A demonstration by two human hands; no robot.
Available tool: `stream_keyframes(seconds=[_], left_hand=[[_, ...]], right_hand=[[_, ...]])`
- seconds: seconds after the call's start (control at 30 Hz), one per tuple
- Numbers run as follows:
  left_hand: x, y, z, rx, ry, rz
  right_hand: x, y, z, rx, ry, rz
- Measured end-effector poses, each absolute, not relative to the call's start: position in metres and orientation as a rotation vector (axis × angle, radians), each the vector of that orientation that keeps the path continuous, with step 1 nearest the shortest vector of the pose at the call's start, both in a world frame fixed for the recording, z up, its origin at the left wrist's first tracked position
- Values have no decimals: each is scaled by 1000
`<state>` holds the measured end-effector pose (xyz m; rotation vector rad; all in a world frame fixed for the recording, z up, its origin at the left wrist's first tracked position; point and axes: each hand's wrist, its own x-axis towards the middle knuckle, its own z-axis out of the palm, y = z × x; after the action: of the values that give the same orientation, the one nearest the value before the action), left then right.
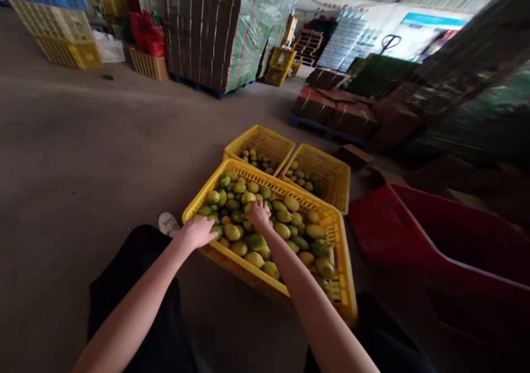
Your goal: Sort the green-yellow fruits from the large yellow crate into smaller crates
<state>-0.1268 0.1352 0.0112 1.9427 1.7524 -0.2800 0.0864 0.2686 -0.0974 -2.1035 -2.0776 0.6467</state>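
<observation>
a warehouse, shown by the fruit crate (344, 268), wrapped stack (260, 25) and wooden pallets (308, 46).

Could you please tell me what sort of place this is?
Probably a warehouse or a fruit-packing area: a tall plastic-wrapped stack stands on a blue pallet, wooden pallets are piled behind, and a yellow crate holds green and yellow fruit.

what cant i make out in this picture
Head view: what lies beneath the right hand, hidden by the hand itself
Head view: floor of the front crate, mostly covered by fruit
Head view: right end of the red bin, cut off by the picture's edge
Head view: any lettering on the blue banner, too small and blurred
</observation>
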Motion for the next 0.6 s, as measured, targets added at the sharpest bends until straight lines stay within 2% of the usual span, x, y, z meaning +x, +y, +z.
stream_keyframes(seconds=[0.17,0.4,0.5,0.6], left_hand=[[-134,129,9,1929,1767,-272],[-123,133,10,2003,1705,-229],[-113,140,-2,2035,1653,-245],[-99,144,-20,2057,1636,-265]], right_hand=[[102,261,-105,-1951,-2202,571],[124,220,-99,-1516,-2271,634],[137,197,-71,-1381,-2066,663],[161,177,-32,-1227,-1629,826]])
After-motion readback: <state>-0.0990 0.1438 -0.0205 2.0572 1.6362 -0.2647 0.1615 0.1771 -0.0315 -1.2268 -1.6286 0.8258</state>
